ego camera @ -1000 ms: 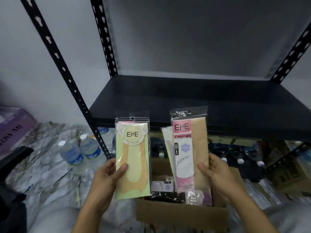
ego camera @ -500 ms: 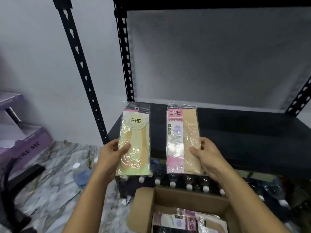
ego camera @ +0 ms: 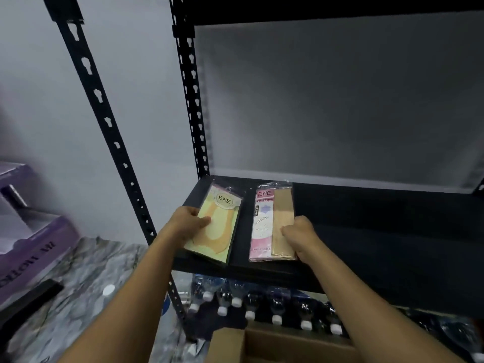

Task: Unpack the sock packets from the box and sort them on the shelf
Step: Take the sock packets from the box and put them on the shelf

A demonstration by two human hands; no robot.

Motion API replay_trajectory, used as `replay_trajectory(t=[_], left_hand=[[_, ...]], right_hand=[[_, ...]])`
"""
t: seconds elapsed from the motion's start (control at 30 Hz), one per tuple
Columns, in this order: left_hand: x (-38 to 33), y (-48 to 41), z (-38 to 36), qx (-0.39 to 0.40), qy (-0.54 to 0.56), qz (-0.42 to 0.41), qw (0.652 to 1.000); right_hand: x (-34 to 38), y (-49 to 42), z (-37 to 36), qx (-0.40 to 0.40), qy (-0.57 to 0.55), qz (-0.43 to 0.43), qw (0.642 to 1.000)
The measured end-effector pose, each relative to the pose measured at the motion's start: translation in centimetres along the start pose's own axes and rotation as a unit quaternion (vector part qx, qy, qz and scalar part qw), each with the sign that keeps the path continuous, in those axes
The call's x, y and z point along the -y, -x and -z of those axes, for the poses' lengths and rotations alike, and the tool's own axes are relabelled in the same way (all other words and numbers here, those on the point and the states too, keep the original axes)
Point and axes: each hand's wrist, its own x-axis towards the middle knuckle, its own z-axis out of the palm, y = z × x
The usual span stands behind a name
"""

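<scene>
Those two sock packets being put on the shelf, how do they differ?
The yellow packet has a round ENE label; the pink packet has a pink strip beside beige fabric. The yellow packet lies slanted, held by the left hand; the pink packet lies straighter, held by the right hand. Both are clear-wrapped and marked ENE.

Bare forearms, left hand (ego camera: 189, 221), right hand (ego camera: 301, 233)

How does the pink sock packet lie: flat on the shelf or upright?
Flat: the pink sock packet lies face up on the black shelf, right hand gripping its edge.
</scene>
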Motion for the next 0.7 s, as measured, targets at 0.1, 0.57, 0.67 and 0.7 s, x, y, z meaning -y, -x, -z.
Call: replay_trajectory(t=[0.1, 0.57, 0.67, 0.7], left_hand=[[0.4, -1.1, -0.5, -0.008, -0.042, -0.009, 0.999], [1.4, -0.6, -2.6, -0.119, -0.106, -0.053, 0.986], [1.3, -1.0, -2.5, -0.103, -0.12, -0.053, 0.986], [1.3, -1.0, -2.4, -0.099, -0.124, -0.052, 0.986]], right_hand=[[-0.4, -0.6, -0.2, -0.018, 0.039, 0.017, 0.999], [-1.9, -1.2, -1.1, -0.059, 0.191, 0.072, 0.977], [-1.9, -1.2, -1.3, -0.061, 0.197, 0.076, 0.976], [-1.8, -1.0, -1.3, -0.06, 0.2, 0.077, 0.975]])
